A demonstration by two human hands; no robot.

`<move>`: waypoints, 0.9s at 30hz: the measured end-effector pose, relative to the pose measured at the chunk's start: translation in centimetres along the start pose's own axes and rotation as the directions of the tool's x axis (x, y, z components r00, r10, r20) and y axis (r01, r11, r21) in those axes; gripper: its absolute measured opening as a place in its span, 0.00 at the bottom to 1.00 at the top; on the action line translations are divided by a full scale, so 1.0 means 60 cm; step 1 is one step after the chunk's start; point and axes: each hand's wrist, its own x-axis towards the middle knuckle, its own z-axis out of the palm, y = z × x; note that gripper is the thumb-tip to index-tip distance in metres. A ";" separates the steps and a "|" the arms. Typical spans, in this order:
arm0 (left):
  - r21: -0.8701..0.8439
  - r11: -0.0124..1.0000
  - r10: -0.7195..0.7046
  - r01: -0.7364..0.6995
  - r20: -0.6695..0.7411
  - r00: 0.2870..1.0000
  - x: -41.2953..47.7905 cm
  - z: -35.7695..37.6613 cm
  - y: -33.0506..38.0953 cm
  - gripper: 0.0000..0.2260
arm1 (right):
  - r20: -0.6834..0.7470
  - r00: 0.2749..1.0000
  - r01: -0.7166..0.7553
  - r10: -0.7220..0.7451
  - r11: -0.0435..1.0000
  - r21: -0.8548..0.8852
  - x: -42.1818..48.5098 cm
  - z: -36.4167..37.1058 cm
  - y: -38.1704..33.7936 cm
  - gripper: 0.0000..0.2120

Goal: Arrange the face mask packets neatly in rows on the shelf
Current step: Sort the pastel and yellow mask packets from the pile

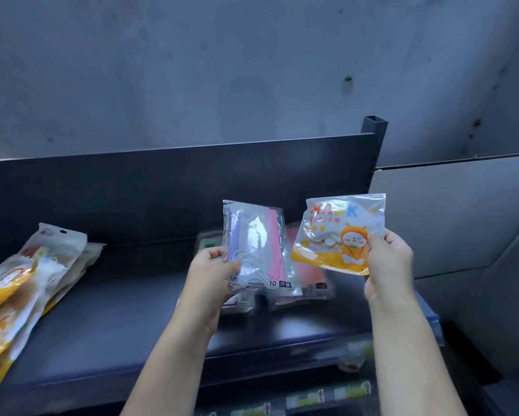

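Single head-worn wide-angle view, facing forward and down, close over the hands and shelf.

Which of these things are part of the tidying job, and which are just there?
Part of the job: clear packet, held by left hand; orange cartoon packet, held by right hand; orange packets lying at left; blurred packets beneath the hands; dark shelf.
Just there: grey wall; metal post; lower-shelf labels.
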 end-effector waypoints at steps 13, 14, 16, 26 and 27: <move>0.562 0.825 0.272 -0.069 -0.287 0.918 -0.004 0.190 -0.068 0.23 | 0.147 0.984 -0.103 0.102 0.995 -0.004 0.160 -0.088 -0.023 0.10; 0.584 0.808 0.299 -0.076 -0.296 0.907 -0.005 0.194 -0.071 0.24 | 0.158 0.981 -0.109 0.110 0.994 -0.019 0.164 -0.091 -0.024 0.11; 0.627 0.775 0.344 -0.080 -0.311 0.886 -0.007 0.203 -0.075 0.24 | 0.180 0.976 -0.120 0.126 0.992 -0.044 0.169 -0.095 -0.025 0.11; 0.837 0.545 0.383 -0.051 -0.194 0.903 -0.003 0.236 -0.074 0.18 | 0.233 0.957 -0.152 0.171 0.984 -0.097 0.193 -0.107 -0.026 0.11; 0.844 0.535 0.379 -0.049 -0.188 0.906 -0.003 0.236 -0.073 0.16 | 0.233 0.957 -0.151 0.171 0.983 -0.100 0.195 -0.108 -0.026 0.11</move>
